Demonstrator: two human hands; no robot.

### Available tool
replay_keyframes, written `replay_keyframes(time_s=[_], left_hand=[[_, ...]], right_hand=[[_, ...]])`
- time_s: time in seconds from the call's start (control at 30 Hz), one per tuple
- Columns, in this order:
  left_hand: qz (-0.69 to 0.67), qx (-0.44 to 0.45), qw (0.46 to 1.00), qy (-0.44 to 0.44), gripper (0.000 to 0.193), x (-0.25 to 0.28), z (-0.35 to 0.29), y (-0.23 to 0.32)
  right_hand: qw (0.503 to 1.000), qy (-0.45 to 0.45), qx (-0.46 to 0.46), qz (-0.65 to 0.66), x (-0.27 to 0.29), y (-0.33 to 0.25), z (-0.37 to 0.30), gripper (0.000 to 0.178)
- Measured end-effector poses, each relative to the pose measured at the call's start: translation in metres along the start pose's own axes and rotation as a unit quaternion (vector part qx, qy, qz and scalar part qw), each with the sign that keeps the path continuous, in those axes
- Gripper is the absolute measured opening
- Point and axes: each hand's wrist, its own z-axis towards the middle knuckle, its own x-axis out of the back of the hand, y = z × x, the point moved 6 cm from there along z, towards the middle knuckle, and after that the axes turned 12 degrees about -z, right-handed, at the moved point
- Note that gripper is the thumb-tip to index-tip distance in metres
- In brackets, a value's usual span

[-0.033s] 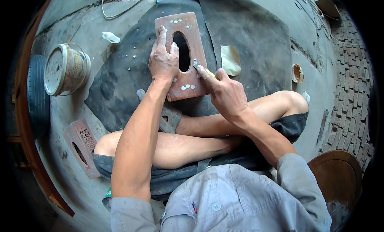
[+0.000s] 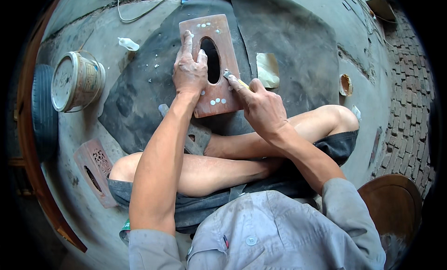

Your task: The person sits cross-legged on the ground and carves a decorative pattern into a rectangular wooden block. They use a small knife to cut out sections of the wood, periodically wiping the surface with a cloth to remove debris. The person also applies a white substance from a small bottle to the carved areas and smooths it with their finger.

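A reddish-brown wooden tissue box with an oval opening lies before me, its top dotted with several pale filler spots near the ends. My left hand grips it by the left side, index finger stretched along the top and thumb beside the opening. In my right hand is a small putty knife with a yellow handle. Its blade touches or hovers just over the wood right of the opening; I cannot tell which. The fingers hide part of the handle.
A dark sheet covers the floor beneath, with a piece of sandpaper on it. At left are a lidded bucket, a white bottle, a tire and a carved tissue box. A small round container lies at right.
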Motion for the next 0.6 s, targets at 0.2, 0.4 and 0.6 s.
replay_keyframes(time_s=[0.2,0.4,0.6], left_hand=[[-0.005,0.022,1.000,-0.013,0.066,0.001,0.000,0.004],[0.008,-0.005,1.000,0.008,0.067,0.001,0.002,-0.003],[0.000,0.008,1.000,0.001,0.067,0.000,0.003,-0.005]], right_hand=[[1.000,0.002,-0.003,0.013,-0.002,0.002,-0.006,0.058],[1.000,-0.006,-0.005,0.014,-0.003,0.000,-0.011,0.059],[1.000,-0.001,0.002,0.016,-0.003,0.000,-0.010,0.061]])
